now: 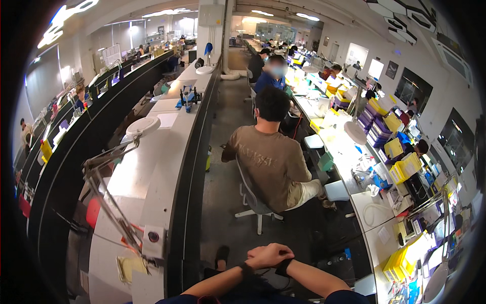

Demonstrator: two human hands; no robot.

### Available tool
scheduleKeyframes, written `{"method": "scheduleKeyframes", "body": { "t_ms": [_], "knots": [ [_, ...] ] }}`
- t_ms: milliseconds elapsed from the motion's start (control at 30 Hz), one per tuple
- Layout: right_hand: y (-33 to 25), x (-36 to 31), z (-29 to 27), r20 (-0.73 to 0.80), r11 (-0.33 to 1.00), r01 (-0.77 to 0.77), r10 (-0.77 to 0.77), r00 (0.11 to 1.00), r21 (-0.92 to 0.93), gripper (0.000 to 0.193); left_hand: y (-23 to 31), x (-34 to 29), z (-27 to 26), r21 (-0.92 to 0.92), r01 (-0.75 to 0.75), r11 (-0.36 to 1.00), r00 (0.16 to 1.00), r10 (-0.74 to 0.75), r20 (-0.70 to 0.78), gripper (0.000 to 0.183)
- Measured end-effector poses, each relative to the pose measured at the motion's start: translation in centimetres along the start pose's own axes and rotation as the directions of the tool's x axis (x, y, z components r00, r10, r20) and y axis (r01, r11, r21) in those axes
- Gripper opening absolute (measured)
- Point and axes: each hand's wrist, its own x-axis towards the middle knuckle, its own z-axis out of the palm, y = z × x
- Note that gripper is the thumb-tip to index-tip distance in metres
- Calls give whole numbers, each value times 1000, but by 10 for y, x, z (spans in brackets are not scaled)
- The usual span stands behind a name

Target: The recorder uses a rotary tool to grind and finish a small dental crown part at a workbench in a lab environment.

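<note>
My left hand [269, 256] lies across my right hand [256, 250], low in the middle of the view in front of my body. The left fingers curl over near the right wrist, while most of the right fingers are hidden under or behind the left hand. Dark bands circle my left wrist [246, 269] and my right wrist [284, 267]. No tool or part shows in either hand. Ahead of me, a seated person in a brown shirt [266, 157] has their back to me on a grey swivel chair [248, 185].
A long white bench [152, 177] with a jointed lamp [114, 202] runs along the left. The right-hand workbench [372, 207] carries yellow bins [405, 256], purple bins [377, 133] and lamps. Several other people sit farther along it. Dark floor [228, 137] lies between the benches.
</note>
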Motion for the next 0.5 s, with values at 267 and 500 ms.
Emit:
{"method": "scheduleKeyframes", "body": {
  "t_ms": [267, 500],
  "knots": [
    [85, 41, -128, -369, 628, -353, 731, 574, 694, 16, -14, 80, -86, -97, -637, 765, 767, 618, -171, 10],
    [57, 119, -194, -559, 535, 165, 774, 299, 829, 15, -62, 137, -105, -276, -317, 908, 932, 352, 89, 39]
  ]
}}
